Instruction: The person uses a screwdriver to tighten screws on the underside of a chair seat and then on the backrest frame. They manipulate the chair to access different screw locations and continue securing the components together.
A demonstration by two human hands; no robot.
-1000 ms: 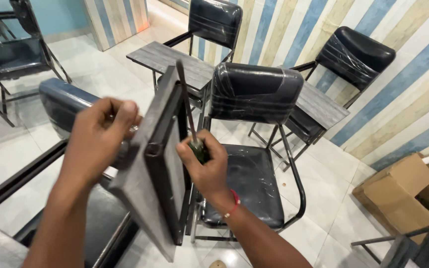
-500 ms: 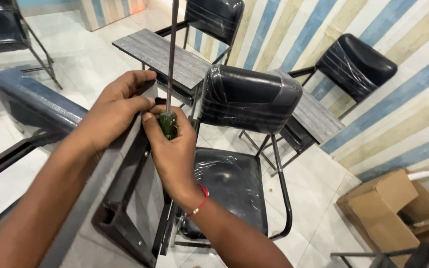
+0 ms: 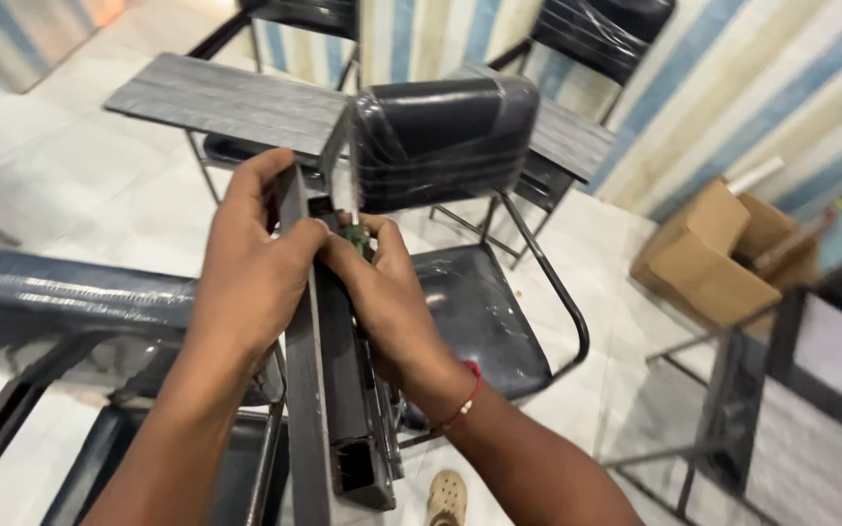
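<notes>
My left hand grips the top edge of a grey writing board held on edge, with a black square metal tube fixed along it. My right hand is closed around the green handle of a screwdriver; its thin shaft points up past the board. A red thread circles my right wrist. Both hands meet at the board's upper end, above a black chair seat.
Black plastic-wrapped chairs with grey writing boards stand ahead and to the left. A padded backrest is just beyond my hands. An open cardboard box lies at right by the striped wall. A sandalled foot shows below.
The view has swung so the board now stands upright and edge-on. My hands have stayed together on its upper end, the right still on the screwdriver.
</notes>
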